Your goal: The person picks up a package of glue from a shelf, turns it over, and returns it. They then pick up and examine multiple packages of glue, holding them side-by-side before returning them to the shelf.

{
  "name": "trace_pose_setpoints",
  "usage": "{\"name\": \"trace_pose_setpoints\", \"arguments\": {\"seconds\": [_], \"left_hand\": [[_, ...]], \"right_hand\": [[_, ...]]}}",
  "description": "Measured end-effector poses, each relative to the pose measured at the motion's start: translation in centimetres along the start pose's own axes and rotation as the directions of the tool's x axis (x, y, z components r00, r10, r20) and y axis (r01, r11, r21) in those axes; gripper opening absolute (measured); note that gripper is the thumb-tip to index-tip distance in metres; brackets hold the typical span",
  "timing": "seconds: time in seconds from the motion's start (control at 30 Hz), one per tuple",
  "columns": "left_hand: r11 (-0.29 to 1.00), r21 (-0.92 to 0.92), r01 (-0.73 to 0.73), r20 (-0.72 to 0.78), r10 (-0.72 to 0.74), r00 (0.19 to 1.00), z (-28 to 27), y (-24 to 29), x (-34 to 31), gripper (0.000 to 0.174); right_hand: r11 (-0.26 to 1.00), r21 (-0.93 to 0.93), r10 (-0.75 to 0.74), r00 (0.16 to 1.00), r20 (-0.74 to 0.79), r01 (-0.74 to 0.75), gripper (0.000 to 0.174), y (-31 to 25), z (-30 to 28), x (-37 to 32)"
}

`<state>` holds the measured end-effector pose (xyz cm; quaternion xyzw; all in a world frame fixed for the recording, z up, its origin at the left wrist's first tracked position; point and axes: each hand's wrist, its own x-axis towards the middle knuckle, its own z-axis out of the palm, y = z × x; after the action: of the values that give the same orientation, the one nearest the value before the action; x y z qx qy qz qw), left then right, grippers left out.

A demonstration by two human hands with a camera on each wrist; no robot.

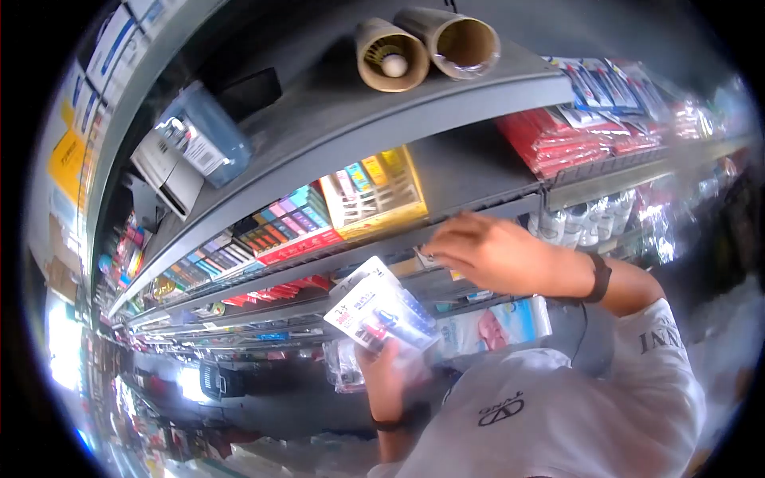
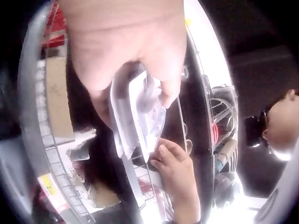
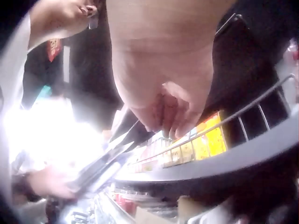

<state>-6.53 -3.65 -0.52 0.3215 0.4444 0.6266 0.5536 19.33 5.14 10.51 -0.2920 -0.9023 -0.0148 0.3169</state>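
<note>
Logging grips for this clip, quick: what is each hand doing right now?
Left hand: holding clear blister packs.
Right hand: fingers bent at the shelf edge; whether they grip anything cannot be told.

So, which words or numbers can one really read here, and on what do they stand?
"INN", the rest cut off: on the white sleeve.
Chest logo: upside down, letters too blurred to read.
Blister pack held in the left hand: red label, print too small to read.
Coloured boxes: print too small to read.
</note>
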Motion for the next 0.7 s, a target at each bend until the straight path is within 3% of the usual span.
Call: {"name": "trace_pose_setpoints", "arguments": {"seconds": [0.07,0.13,0.27,0.33,0.43,0.53,0.6,0.63,0.7], "left_hand": [[0.998,0.053,-0.033,0.091,0.028,0.995,1.0,-0.5,0.2,0.062],[0.995,0.084,-0.061,0.148,0.048,0.988,1.8,-1.7,0.8,0.065],[0.996,0.084,0.043,0.309,-0.067,0.949,6.5,-1.2,0.4,0.072],[0.996,0.094,-0.001,0.287,-0.026,0.958,9.6,-1.4,0.4,0.061],[0.995,0.098,0.002,0.388,-0.04,0.921,13.1,-1.4,1.1,0.06],[0.985,0.123,-0.119,0.483,0.046,0.875,16.9,-1.6,1.3,0.059],[0.958,0.115,-0.264,0.544,0.162,0.823,18.7,-2.3,1.5,0.058],[0.984,0.086,-0.154,0.55,0.082,0.831,19.2,-2.3,1.1,0.06],[0.967,0.119,-0.226,0.583,0.116,0.804,19.7,-2.5,1.3,0.061]], "right_hand": [[0.982,0.118,0.144,0.989,0.019,-0.145,0.035,-1.9,0.1,-2.7],[0.935,0.205,0.278,0.957,0.084,-0.29,0.045,-2.3,0.2,-5.1],[0.747,0.399,0.463,0.847,0.263,-0.532,0.055,-2.8,-1.5,-8.3],[0.623,0.457,0.529,0.773,0.351,-0.634,0.059,-2.7,-2.3,-9.5],[0.635,0.591,0.529,0.837,0.137,-0.498,0.067,-1.4,-1.7,-12.1],[0.735,0.448,0.558,0.829,0.027,-0.509,0.067,-1.7,-3.4,-12.6],[0.637,0.497,0.668,0.744,0.025,-0.589,0.062,-1.6,-3.4,-12.9],[0.607,0.523,0.704,0.71,-0.006,-0.598,0.06,-1.4,-2.9,-13.2],[0.543,0.57,0.76,0.649,-0.023,-0.616,0.058,-0.5,-2.1,-14.1]]}}
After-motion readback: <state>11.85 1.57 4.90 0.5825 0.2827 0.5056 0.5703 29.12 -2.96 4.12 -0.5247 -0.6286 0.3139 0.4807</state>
